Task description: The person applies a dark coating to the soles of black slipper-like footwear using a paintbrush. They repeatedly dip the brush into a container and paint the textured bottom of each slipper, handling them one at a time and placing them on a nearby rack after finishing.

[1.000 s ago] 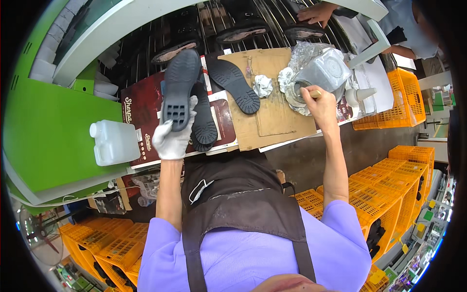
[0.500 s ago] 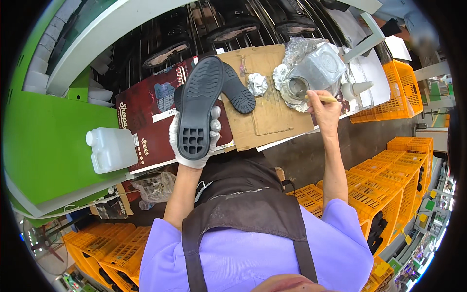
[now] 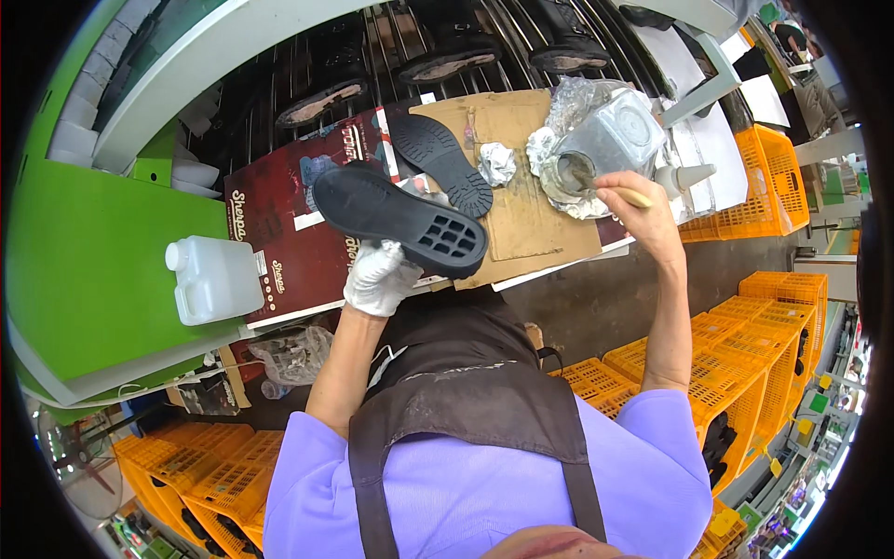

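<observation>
My left hand (image 3: 380,277), in a white glove, grips a black rubber shoe sole (image 3: 399,217) and holds it level above the bench, turned crosswise. A second black sole (image 3: 440,160) lies on the cardboard sheet (image 3: 526,210) just behind it. My right hand (image 3: 643,207) holds a thin brush (image 3: 626,193) with its tip dipped into the opening of a grey foil-wrapped glue can (image 3: 610,144) lying on its side at the right of the cardboard.
A white plastic jug (image 3: 212,278) stands on the green surface at left. A dark red box lid (image 3: 289,219) lies under the cardboard. Finished black shoes (image 3: 456,51) sit on the dark rack behind. Orange crates (image 3: 745,345) are stacked at right and below.
My left hand has swung the sole from upright to lying crosswise and brought it nearer. My right hand's brush has stayed at the glue can's mouth.
</observation>
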`<move>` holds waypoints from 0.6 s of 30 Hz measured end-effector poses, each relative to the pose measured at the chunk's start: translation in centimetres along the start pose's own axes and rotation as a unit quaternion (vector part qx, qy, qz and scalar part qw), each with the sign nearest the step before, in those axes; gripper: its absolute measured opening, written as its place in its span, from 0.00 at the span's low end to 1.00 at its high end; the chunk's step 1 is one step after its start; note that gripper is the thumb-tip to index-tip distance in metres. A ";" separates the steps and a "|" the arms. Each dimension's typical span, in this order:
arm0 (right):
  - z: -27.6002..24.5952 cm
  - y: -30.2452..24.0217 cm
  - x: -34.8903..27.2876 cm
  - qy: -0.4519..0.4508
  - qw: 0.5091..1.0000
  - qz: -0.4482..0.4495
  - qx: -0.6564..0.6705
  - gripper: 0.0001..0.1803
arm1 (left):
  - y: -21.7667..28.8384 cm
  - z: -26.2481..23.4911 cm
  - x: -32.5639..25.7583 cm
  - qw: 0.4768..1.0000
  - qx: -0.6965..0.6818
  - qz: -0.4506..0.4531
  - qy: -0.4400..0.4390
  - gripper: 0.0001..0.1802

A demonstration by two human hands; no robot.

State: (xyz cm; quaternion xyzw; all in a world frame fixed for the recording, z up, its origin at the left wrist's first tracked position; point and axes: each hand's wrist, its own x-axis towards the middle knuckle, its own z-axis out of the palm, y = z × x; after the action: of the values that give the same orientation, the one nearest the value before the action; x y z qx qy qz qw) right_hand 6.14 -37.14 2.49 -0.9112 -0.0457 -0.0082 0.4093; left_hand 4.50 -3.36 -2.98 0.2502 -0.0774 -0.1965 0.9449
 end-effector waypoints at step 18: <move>1.7 1.9 -0.9 0.089 0.962 0.098 0.240 0.09 | -0.9 0.8 2.6 0.926 0.346 0.143 0.058 0.25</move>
State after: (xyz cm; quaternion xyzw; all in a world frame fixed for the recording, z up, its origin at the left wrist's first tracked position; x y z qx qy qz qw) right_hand 5.38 -37.25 -0.10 -0.7821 0.0800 -0.0376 0.6168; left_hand 6.38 -5.51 -2.66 0.5584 -0.1208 -0.0057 0.8207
